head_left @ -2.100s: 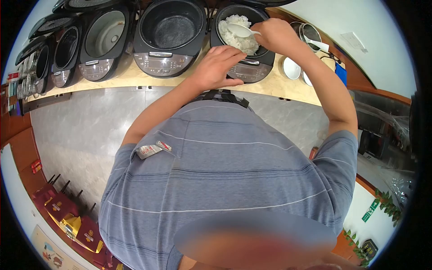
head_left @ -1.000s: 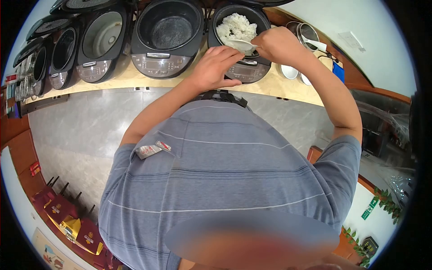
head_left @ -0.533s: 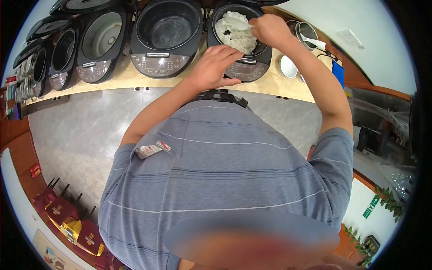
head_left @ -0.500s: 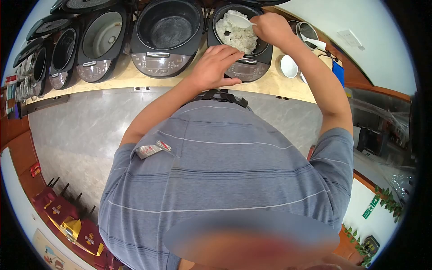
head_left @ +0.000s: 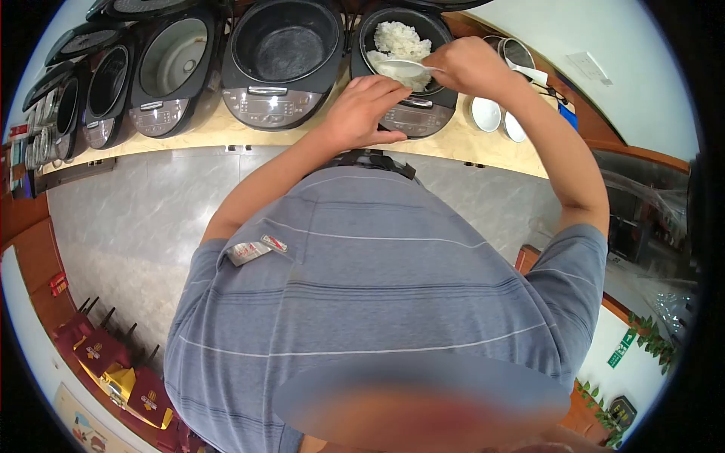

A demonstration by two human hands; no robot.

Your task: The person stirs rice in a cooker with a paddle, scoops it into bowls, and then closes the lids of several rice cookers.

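Observation:
My right hand (head_left: pixel 470 66) is closed around the handle of a white rice paddle (head_left: pixel 400 68). The paddle's blade lies low in the cooked rice (head_left: pixel 402 38), near the front of the pot. This rice sits in the dark inner pot of an open rice cooker (head_left: pixel 417 118). My left hand (head_left: pixel 366 113) rests on the front left edge of that cooker, fingers stretched out and holding nothing. Dark pot bottom shows around the rice.
Left of the rice, another open rice cooker (head_left: pixel 272 109) has a bare dark pot. Further left stand several more open cookers, one with a grey pot (head_left: pixel 174 64). White bowls (head_left: pixel 485 115) and a metal container (head_left: pixel 518 53) with a white-handled utensil (head_left: pixel 529 72) are at the right.
My right hand has drawn the rice paddle toward me, from the back of the pot to its front. The rice has shifted, baring more of the pot. My left hand stays put.

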